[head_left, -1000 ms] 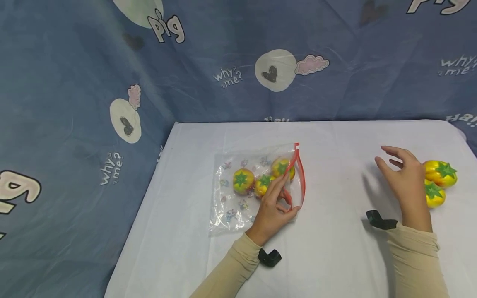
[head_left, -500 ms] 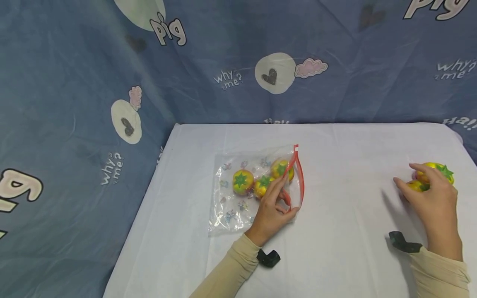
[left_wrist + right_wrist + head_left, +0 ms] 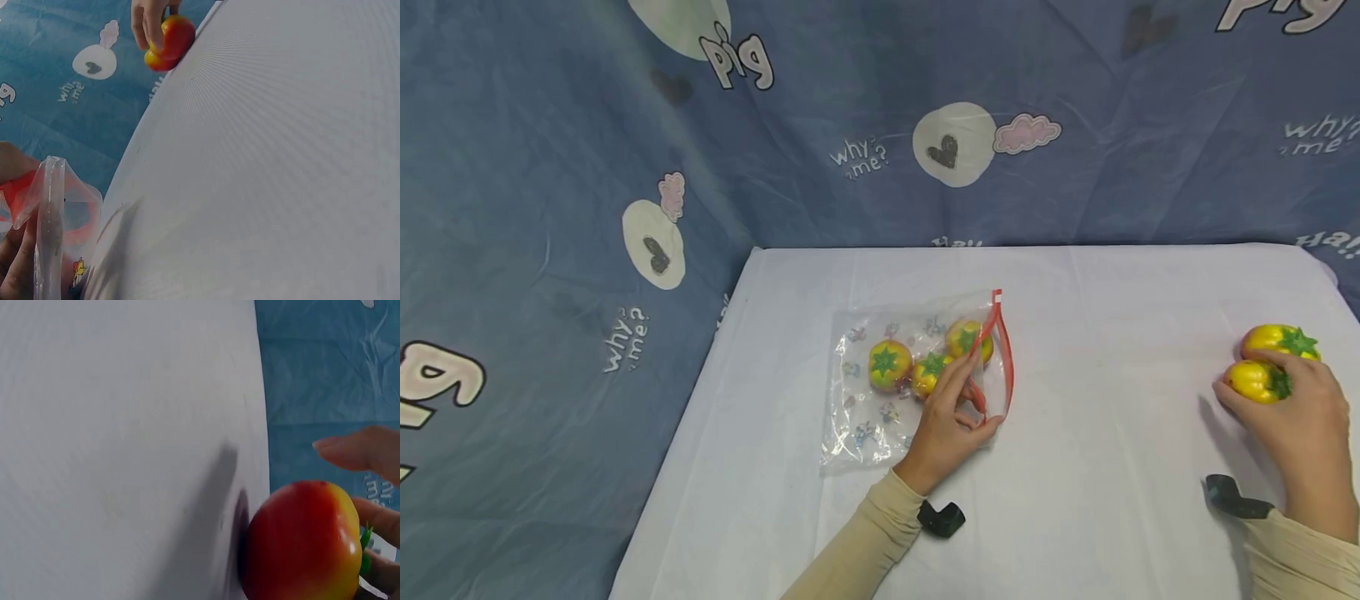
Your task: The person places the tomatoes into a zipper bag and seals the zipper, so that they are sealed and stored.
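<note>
My left hand (image 3: 943, 421) pinches the opening of a clear zip bag (image 3: 857, 433) with a red zipper edge, holding its mouth apart. Inside lie several yellow-red toy bell peppers (image 3: 889, 367) with green star-shaped stems. On the right, my right hand (image 3: 1292, 417) curls its thumb and fingers around a small toy bell pepper (image 3: 1255, 382); its red side (image 3: 300, 544) fills the lower part of the right wrist view. Another toy bell pepper (image 3: 1273, 340) sits just behind it, partly covered by the fingers. In the left wrist view the bag's plastic (image 3: 53, 231) stands upright beside my fingers.
A white cloth-covered table (image 3: 1090, 417) lies under everything. Blue printed fabric (image 3: 820, 100) hangs behind it and along the left. Dark camera mounts (image 3: 942, 518) stick out at both wrists.
My right hand has moved right and toward me, from beside the loose peppers to around the nearer one, which is now tipped with its stem to the right. The left hand and bag stay put.
</note>
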`<state>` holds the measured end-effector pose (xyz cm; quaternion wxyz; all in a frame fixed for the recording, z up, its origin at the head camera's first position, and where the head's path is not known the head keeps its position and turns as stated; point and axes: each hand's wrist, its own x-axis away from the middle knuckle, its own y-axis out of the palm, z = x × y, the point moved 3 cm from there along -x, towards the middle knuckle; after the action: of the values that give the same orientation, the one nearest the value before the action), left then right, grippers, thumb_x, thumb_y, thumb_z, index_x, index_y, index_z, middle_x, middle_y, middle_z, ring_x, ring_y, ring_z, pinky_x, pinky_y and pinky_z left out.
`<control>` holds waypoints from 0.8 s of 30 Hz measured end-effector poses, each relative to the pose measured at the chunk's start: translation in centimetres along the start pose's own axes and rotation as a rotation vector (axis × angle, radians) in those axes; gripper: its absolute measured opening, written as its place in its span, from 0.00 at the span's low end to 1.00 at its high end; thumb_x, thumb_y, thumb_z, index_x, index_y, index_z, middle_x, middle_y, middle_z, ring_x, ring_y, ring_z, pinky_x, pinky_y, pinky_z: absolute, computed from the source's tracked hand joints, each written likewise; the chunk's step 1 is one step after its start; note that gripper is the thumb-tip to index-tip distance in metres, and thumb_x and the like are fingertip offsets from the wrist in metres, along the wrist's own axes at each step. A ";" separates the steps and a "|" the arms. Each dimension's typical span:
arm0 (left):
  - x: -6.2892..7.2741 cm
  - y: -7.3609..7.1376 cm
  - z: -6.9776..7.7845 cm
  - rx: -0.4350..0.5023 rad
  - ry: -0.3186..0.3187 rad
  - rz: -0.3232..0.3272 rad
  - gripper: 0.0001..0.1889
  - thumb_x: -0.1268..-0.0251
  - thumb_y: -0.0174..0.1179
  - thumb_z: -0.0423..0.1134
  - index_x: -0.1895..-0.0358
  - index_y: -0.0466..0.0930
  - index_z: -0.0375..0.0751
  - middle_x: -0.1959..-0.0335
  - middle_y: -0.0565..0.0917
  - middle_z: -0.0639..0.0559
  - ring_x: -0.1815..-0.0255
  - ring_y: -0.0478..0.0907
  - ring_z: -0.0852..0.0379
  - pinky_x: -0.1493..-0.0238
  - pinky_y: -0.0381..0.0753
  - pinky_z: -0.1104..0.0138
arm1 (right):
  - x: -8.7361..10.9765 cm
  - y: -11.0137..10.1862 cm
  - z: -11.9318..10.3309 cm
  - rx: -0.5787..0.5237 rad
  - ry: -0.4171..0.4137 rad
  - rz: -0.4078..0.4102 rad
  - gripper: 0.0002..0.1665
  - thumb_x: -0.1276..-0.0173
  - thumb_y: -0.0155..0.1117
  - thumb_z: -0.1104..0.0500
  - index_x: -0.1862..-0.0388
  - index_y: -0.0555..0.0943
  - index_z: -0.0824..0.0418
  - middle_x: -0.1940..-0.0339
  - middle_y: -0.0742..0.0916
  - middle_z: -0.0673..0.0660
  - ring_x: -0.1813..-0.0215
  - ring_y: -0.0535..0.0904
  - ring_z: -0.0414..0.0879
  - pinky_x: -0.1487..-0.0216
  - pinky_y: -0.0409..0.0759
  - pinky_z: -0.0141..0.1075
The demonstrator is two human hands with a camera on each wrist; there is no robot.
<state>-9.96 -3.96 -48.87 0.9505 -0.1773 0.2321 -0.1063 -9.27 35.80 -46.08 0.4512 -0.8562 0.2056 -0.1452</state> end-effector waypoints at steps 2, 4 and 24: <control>0.0 0.0 0.0 0.006 -0.002 0.000 0.50 0.47 0.77 0.28 0.20 0.61 0.39 0.29 0.71 0.42 0.59 0.80 0.54 0.70 0.87 0.77 | 0.0 -0.1 0.1 0.008 0.002 -0.009 0.44 0.32 0.67 0.54 0.22 0.63 0.70 0.21 0.60 0.78 0.22 0.55 0.77 0.20 0.53 0.71; -0.1 0.0 0.0 0.014 -0.006 0.000 0.50 0.47 0.77 0.27 0.20 0.61 0.39 0.29 0.71 0.42 0.59 0.80 0.53 0.70 0.87 0.75 | 0.0 0.0 0.2 0.011 0.021 -0.031 0.46 0.31 0.65 0.55 0.20 0.60 0.69 0.20 0.59 0.78 0.21 0.54 0.77 0.20 0.53 0.72; 0.0 0.1 0.0 0.016 -0.022 -0.009 0.49 0.47 0.77 0.27 0.20 0.61 0.39 0.29 0.70 0.44 0.59 0.80 0.52 0.69 0.87 0.76 | 0.2 0.8 0.2 -0.003 -0.045 -0.056 0.44 0.26 0.63 0.47 0.19 0.61 0.64 0.21 0.60 0.78 0.23 0.55 0.80 0.22 0.54 0.73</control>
<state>-9.98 -3.89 -48.91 0.9538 -0.1718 0.2200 -0.1108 -9.14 35.47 -46.83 0.4504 -0.8652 0.1717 -0.1382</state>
